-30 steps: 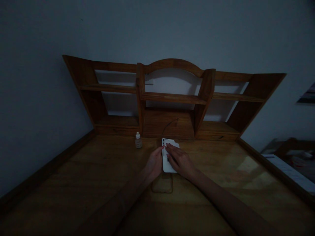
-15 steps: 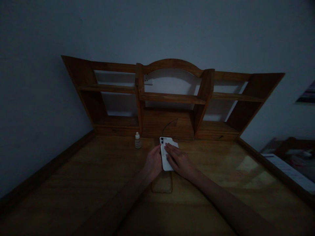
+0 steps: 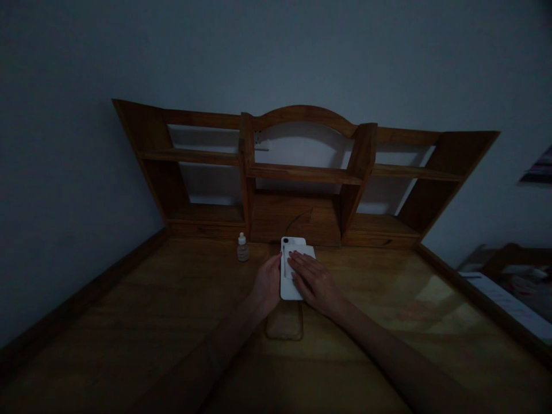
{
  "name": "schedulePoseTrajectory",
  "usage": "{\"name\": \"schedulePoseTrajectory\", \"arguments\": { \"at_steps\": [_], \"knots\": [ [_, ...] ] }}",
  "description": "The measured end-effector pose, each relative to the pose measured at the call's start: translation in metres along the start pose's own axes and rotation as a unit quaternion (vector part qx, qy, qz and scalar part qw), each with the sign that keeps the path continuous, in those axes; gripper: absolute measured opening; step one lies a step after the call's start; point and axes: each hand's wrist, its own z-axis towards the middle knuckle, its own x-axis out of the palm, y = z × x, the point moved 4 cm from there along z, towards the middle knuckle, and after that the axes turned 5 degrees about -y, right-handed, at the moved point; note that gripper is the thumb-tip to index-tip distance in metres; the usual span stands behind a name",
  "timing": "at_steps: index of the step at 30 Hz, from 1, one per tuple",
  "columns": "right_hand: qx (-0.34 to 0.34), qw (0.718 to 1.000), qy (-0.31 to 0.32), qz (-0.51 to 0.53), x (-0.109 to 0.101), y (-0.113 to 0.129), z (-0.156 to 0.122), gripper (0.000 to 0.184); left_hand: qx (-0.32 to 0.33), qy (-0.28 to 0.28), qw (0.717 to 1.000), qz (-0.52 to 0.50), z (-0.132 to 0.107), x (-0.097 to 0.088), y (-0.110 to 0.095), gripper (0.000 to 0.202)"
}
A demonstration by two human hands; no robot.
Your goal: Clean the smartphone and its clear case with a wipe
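A white phone [image 3: 287, 289] lies back up on the wooden desk [image 3: 150, 310], its camera corner pointing towards the shelf unit. My left hand [image 3: 267, 284] curls against the phone's left edge and holds it steady. My right hand [image 3: 317, 284] lies flat on a white cloth [image 3: 304, 252], pressing it onto the phone's back with the fingers stretched out. A clear phone case [image 3: 284, 325] rests on the desk just nearer to me than the phone, under my forearms.
A small dropper bottle [image 3: 242, 248] stands left of the phone near the desk's back. A wooden shelf unit [image 3: 302, 172] runs along the rear wall. A raised wooden rim borders the desk left and right. The room is dim.
The phone has been turned straighter, and its top camera end shows more. My right hand and the cloth shifted slightly over the phone's back. My left hand stays at the edge.
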Motion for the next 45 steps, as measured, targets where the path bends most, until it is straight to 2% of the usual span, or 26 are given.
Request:
{"name": "schedulePoseTrajectory", "arguments": {
  "at_steps": [9,18,34,40,45],
  "knots": [
    [0.014,0.999,-0.029,-0.03,-0.002,0.003,0.001,0.048,-0.008,-0.04,0.999,0.02,0.003,-0.002,0.003,0.033],
    [0.019,0.998,-0.02,-0.048,0.001,0.001,0.001,0.048,0.047,-0.112,0.992,0.04,0.007,-0.011,0.01,0.024],
    [0.016,0.999,0.0,-0.034,0.004,-0.001,0.0,0.047,0.042,-0.115,0.992,0.044,0.009,-0.017,0.012,0.024],
    [0.013,0.999,-0.003,-0.03,0.002,0.0,0.001,0.044,0.098,-0.114,0.988,0.027,0.009,-0.017,0.006,0.022],
    [-0.001,1.0,-0.008,-0.009,-0.002,0.004,0.001,0.044,0.108,-0.117,0.987,0.02,0.005,-0.014,0.002,0.024]
  ]
}}
